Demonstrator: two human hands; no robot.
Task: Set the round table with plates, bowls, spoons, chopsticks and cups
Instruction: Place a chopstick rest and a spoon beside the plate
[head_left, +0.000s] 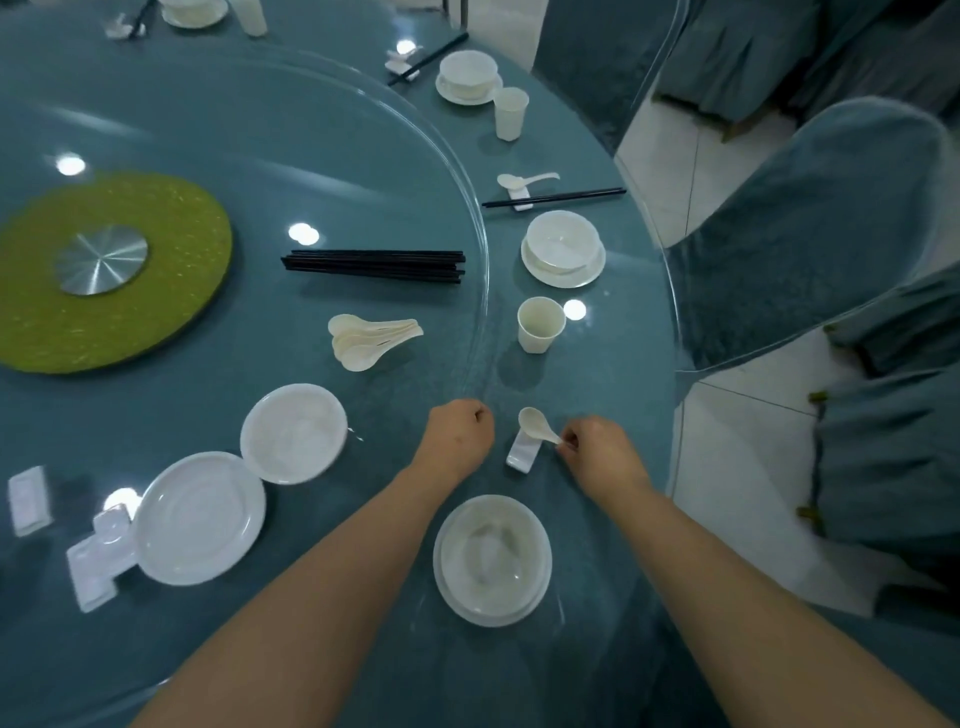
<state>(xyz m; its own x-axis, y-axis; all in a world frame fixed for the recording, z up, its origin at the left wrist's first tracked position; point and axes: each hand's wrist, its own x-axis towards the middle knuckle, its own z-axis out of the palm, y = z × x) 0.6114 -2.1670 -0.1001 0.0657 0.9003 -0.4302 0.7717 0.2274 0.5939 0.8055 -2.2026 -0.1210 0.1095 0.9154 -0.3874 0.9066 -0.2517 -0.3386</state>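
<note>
My right hand (597, 454) pinches the handle of a white spoon (535, 422) whose bowl lies over a white rest (521, 455) on the teal table (597, 364). My left hand (460, 436) is a closed fist just left of the rest, holding nothing. Below, a white bowl on a plate (492, 558) sits at the near place. On the glass turntable (311, 156) lie a bundle of black chopsticks (374, 265), a stack of white spoons (371, 338), a bowl stack (293, 434), a plate stack (200, 517) and spare rests (98, 561).
Set places lie along the right rim: a cup (540, 325), a bowl on a plate (563, 249), chopsticks and a spoon on a rest (550, 195), another cup (510, 113) and bowl (469, 75). Covered chairs (810, 223) stand close on the right. A green mat (104, 270) marks the turntable centre.
</note>
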